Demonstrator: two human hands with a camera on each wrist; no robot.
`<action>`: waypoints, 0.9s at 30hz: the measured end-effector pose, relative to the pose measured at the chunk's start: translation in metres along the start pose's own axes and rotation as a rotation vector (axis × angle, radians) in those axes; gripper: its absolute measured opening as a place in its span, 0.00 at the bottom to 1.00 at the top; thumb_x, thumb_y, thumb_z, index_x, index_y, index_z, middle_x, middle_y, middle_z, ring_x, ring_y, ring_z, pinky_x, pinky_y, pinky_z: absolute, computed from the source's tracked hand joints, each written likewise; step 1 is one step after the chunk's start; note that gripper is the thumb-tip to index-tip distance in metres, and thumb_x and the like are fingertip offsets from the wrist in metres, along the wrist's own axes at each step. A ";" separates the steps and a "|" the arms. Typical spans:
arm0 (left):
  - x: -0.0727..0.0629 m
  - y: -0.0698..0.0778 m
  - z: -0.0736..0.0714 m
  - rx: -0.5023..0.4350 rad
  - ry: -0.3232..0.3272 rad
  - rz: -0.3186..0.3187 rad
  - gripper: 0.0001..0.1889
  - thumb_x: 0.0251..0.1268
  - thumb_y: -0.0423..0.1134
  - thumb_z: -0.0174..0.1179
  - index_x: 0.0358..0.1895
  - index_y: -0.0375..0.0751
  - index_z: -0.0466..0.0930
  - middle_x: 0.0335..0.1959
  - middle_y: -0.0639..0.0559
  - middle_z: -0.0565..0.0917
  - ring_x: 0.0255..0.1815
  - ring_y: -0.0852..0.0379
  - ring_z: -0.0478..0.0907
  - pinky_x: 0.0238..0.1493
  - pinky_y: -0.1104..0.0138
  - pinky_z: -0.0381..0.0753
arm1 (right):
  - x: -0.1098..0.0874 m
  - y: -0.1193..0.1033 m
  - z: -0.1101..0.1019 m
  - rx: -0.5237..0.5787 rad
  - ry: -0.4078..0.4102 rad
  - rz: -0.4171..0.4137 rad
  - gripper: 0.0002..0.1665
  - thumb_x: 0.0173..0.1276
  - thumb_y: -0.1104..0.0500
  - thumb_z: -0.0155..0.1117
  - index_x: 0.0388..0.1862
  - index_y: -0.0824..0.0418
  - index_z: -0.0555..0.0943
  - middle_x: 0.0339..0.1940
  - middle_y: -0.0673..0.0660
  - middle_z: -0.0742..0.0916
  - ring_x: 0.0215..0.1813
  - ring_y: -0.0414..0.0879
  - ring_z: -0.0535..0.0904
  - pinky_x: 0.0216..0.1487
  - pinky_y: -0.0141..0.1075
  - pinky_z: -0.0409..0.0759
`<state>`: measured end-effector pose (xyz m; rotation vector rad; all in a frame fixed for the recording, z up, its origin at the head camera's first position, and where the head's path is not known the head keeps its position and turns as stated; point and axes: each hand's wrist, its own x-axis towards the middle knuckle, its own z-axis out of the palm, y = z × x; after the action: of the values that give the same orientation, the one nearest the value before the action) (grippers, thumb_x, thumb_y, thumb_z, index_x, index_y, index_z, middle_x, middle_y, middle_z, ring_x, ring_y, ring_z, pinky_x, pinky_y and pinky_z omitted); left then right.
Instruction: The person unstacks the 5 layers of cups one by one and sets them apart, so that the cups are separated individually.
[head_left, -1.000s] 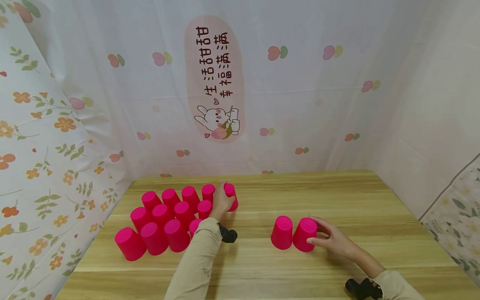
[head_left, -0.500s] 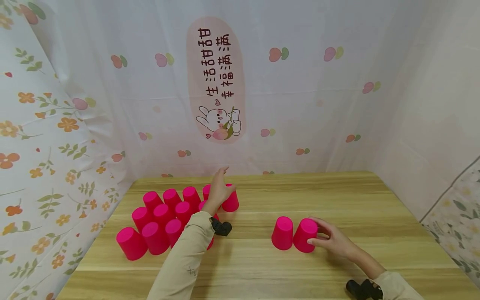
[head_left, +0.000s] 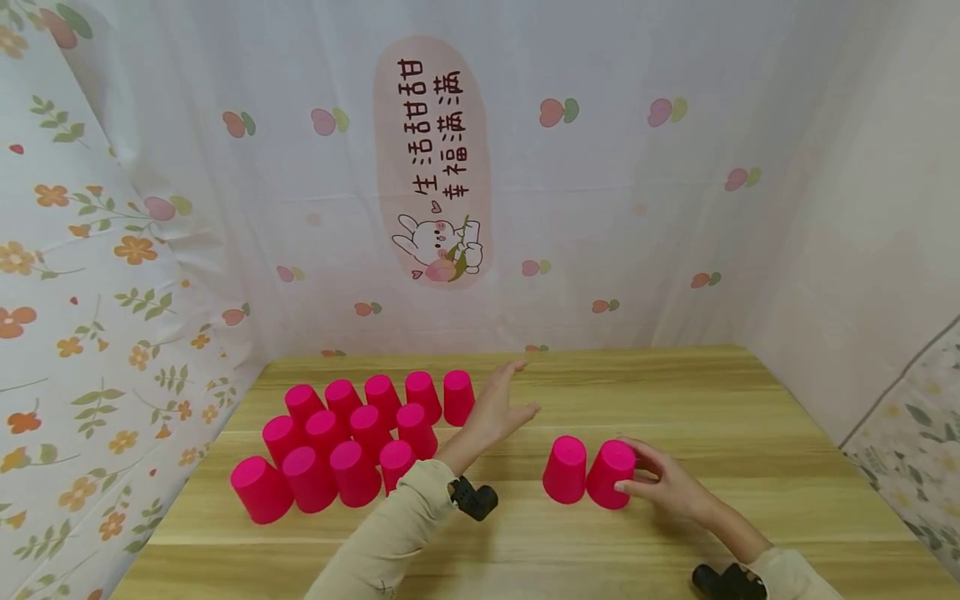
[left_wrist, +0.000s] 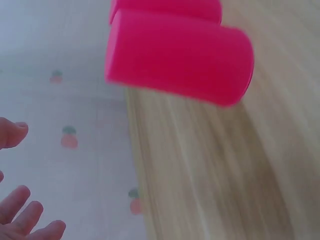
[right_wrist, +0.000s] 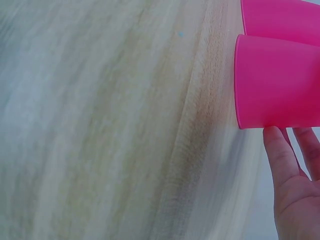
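Observation:
Upside-down pink cups stand on the table. My right hand [head_left: 667, 485] rests against the right-hand cup [head_left: 611, 477] of a pair, thumb on its near side and fingers reaching behind. The right wrist view shows the thumb [right_wrist: 280, 155] touching that cup's wall. Close on its left stands the other cup [head_left: 565, 471]. My left hand [head_left: 491, 415] is in the air between this pair and the larger group, fingers spread, holding nothing. Just left of it is the back row's end cup [head_left: 457, 397]; the left wrist view also shows a nearby cup [left_wrist: 180, 57].
Several more pink cups [head_left: 311, 479] stand in three rows on the left of the wooden table [head_left: 652, 392]. A printed cloth [head_left: 600, 208] hangs behind the table, and more cloth hangs at both sides. Each wrist carries a small black device [head_left: 474, 498].
My left hand has come off the back row's end cup, lifted, and moved right with its fingers spread. My right hand and its two cups have stayed in place.

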<state>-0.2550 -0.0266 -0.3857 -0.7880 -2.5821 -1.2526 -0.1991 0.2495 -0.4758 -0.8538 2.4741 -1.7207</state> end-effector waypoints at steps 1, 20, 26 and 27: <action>-0.002 0.002 0.004 0.000 -0.013 0.018 0.31 0.50 0.35 0.63 0.59 0.35 0.63 0.55 0.42 0.69 0.56 0.47 0.66 0.53 0.56 0.68 | 0.000 0.000 0.000 0.001 0.000 0.006 0.33 0.55 0.68 0.63 0.57 0.77 0.62 0.47 0.38 0.76 0.46 0.32 0.74 0.43 0.28 0.75; -0.043 -0.005 0.068 -0.214 -0.151 -0.032 0.27 0.47 0.34 0.66 0.54 0.37 0.70 0.44 0.49 0.74 0.43 0.56 0.75 0.39 0.75 0.75 | -0.001 0.001 0.001 0.018 -0.011 0.019 0.34 0.56 0.68 0.62 0.59 0.77 0.60 0.49 0.39 0.75 0.47 0.32 0.74 0.44 0.34 0.77; -0.044 -0.009 0.073 -0.255 -0.123 -0.045 0.26 0.46 0.33 0.67 0.53 0.38 0.71 0.42 0.49 0.74 0.43 0.55 0.75 0.38 0.75 0.76 | -0.001 -0.001 0.001 0.019 -0.002 0.018 0.34 0.55 0.68 0.62 0.59 0.77 0.61 0.49 0.40 0.75 0.47 0.33 0.74 0.43 0.32 0.77; -0.044 -0.008 0.073 -0.263 -0.121 -0.051 0.26 0.46 0.33 0.66 0.53 0.38 0.71 0.42 0.49 0.74 0.43 0.55 0.75 0.38 0.75 0.76 | -0.001 -0.001 0.001 0.016 0.000 0.019 0.33 0.55 0.68 0.62 0.59 0.77 0.61 0.49 0.40 0.75 0.47 0.32 0.74 0.43 0.32 0.77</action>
<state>-0.2165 0.0081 -0.4537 -0.8733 -2.5768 -1.6319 -0.1980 0.2489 -0.4755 -0.8266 2.4565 -1.7324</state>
